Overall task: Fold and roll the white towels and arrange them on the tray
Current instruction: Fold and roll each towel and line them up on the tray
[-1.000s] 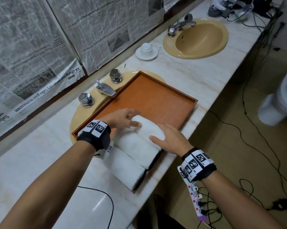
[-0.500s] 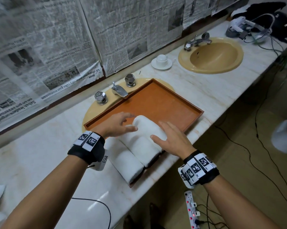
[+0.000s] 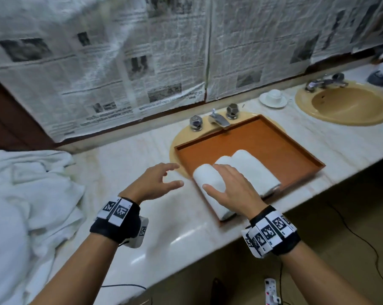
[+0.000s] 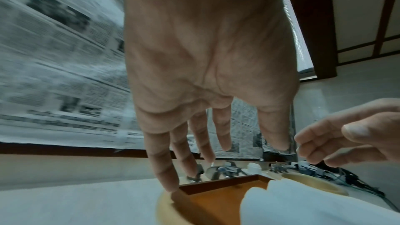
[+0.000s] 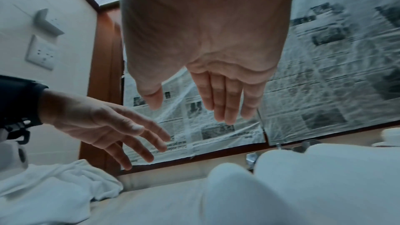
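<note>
Three rolled towels [image 3: 250, 170] sit snug in the tray [image 3: 296, 150]. Both hands are wide and empty: the left hand [image 3: 155, 183] hangs over the table [image 3: 128, 155], the right hand [image 3: 230, 188] over the rolls. Brushing them risks unrolling one; the loose towel pile [image 3: 32, 190] at nine o'clock waits.

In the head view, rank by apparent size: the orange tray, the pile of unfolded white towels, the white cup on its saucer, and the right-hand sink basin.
1. pile of unfolded white towels, though nearness inflates it
2. orange tray
3. right-hand sink basin
4. white cup

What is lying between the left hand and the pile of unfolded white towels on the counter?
Only bare marble counter lies between the left hand and the pile of unfolded towels; the head view shows this.
</note>
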A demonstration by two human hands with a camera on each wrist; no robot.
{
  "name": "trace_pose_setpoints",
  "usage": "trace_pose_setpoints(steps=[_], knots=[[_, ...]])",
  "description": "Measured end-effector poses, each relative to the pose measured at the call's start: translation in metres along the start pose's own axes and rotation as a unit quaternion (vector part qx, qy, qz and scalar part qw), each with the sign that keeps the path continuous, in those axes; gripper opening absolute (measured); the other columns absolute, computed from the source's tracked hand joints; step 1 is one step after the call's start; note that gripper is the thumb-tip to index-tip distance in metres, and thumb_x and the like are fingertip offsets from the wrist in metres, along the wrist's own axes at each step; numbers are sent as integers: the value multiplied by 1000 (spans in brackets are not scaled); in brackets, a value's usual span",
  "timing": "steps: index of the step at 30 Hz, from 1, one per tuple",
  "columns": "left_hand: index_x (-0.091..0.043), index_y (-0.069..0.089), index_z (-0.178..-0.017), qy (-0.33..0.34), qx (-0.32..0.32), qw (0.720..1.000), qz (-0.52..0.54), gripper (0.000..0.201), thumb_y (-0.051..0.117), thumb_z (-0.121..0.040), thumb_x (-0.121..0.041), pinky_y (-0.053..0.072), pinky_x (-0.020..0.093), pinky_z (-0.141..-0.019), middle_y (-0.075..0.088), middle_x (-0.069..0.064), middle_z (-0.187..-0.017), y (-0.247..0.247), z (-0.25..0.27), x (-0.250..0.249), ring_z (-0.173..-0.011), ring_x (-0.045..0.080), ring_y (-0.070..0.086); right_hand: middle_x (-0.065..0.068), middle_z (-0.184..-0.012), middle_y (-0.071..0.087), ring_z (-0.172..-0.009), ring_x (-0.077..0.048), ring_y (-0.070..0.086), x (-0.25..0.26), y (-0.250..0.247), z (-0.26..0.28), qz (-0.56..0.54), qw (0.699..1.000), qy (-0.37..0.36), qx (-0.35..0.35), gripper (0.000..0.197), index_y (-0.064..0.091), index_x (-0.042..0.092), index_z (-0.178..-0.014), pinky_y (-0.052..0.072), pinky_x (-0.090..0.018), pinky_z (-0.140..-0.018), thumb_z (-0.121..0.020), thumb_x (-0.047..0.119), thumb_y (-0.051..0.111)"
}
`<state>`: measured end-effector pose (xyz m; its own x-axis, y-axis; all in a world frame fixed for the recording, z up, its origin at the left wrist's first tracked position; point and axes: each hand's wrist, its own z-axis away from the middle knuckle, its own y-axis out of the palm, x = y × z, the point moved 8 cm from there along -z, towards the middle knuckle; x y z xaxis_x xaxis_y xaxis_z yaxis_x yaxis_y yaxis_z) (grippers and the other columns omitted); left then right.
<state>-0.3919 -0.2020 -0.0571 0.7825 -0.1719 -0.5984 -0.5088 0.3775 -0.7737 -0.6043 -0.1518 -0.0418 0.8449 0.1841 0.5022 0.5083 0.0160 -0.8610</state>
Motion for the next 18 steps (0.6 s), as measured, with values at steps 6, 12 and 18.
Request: trace_pose_setpoints(steps=[6, 12, 18], knots=[[-33, 45, -144, -78, -45, 996, 13, 65, 66, -87, -56, 44, 30, -98, 49, -7, -145, -31, 98, 88, -122, 13, 52, -1, -150, 42, -138, -16, 36, 83, 58, -6, 1, 998, -45, 48, 71, 39, 15, -147, 33, -32, -110, -92, 57, 54], [-31, 44, -145, -152, -82, 984, 32, 64, 66, -89, -53, 42, 30, -102, 47, -6, -148, -53, 180, 162, -125, 15, 51, 1, -154, 37, -142, -14, 31, 152, 115, -10, 7, 991, -83, 102, 72, 35, 17, -150, 28, -32, -112, -94, 57, 52], [-26, 47, -145, -213, -146, 965, 56, 63, 68, -90, -47, 39, 29, -105, 48, -5, -147, -73, 240, 214, -131, 15, 47, 4, -155, 35, -141, -13, 32, 207, 160, -20, 14, 979, -132, 153, 71, 33, 17, -151, 33, -32, -110, -95, 57, 49]])
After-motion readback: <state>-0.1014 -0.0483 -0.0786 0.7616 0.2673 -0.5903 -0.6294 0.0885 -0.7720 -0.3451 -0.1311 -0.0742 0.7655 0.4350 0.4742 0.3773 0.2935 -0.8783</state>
